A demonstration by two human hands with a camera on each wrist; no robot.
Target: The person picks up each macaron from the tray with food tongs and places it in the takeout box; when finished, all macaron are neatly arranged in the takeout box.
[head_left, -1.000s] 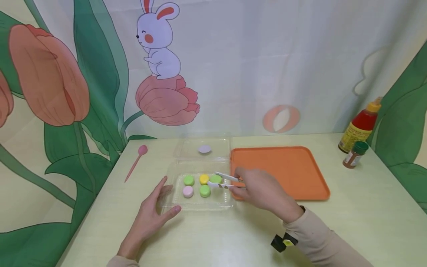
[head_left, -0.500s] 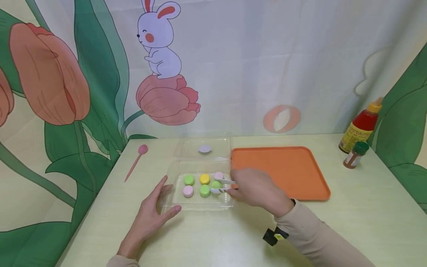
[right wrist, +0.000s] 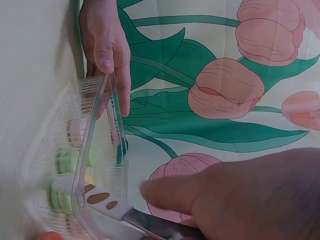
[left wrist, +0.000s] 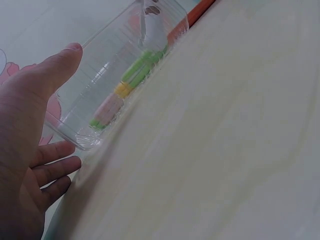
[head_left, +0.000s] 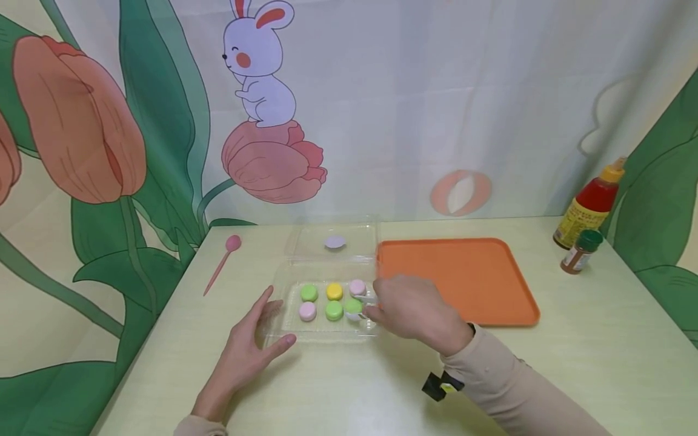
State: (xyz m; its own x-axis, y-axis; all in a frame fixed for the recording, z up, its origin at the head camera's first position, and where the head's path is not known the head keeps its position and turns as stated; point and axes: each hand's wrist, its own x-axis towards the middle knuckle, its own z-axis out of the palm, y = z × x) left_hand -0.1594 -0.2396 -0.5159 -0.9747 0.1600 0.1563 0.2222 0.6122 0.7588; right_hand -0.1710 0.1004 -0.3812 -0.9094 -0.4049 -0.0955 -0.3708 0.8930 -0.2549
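Note:
A clear plastic clamshell box (head_left: 322,331) lies with its lid folded back, holding several macarons in green, pink and yellow. My right hand (head_left: 417,309) grips tongs (right wrist: 102,197) with white, brown-spotted tips. The tips sit on either side of a green macaron (head_left: 354,305) at the front right of the box, in front of a pink macaron (head_left: 357,287). At the box's left side, my left hand (head_left: 242,351) is spread, thumb by the front corner and fingers along the side wall. The left wrist view shows its thumb beside the rim and its other fingers loosely bent.
An orange tray (head_left: 458,278) lies right beside the box. A pink spoon (head_left: 222,263) is at the back left. At the back right stand a red sauce bottle (head_left: 589,206) with a yellow cap and a small green-lidded jar (head_left: 581,251). A printed curtain (head_left: 382,121) hangs behind.
My right hand has brought the tongs and green macaron toward the front right of the box and lower, uncovering the pink macaron behind. The left hand has stayed in place.

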